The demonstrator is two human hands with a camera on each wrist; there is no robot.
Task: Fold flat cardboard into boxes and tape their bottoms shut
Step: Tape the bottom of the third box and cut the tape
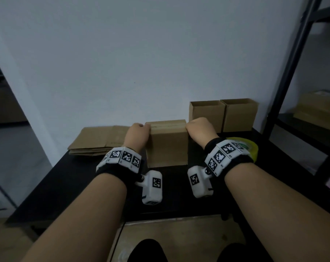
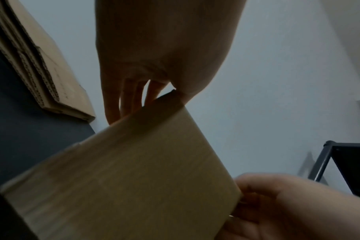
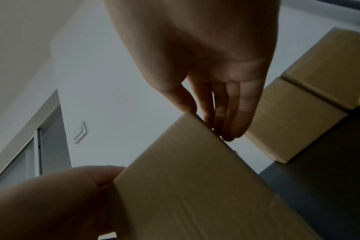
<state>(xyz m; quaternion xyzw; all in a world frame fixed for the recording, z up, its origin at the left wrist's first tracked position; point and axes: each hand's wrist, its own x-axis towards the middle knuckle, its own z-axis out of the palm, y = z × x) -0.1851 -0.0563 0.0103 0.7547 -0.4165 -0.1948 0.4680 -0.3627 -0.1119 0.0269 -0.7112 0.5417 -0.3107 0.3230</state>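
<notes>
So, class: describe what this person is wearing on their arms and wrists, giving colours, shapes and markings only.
Both forearms are bare, with no sleeves. Each wrist carries a black fabric band topped by a row of white blocks bearing black-and-white square code markers. A white boxy camera unit, also carrying a code marker, hangs under the left wrist and another under the right wrist. No rings or gloves are clearly visible.

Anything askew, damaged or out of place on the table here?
Nothing stands out. Both hands hold the box upright; two finished boxes stand squarely, flat cardboard lies stacked.
</notes>
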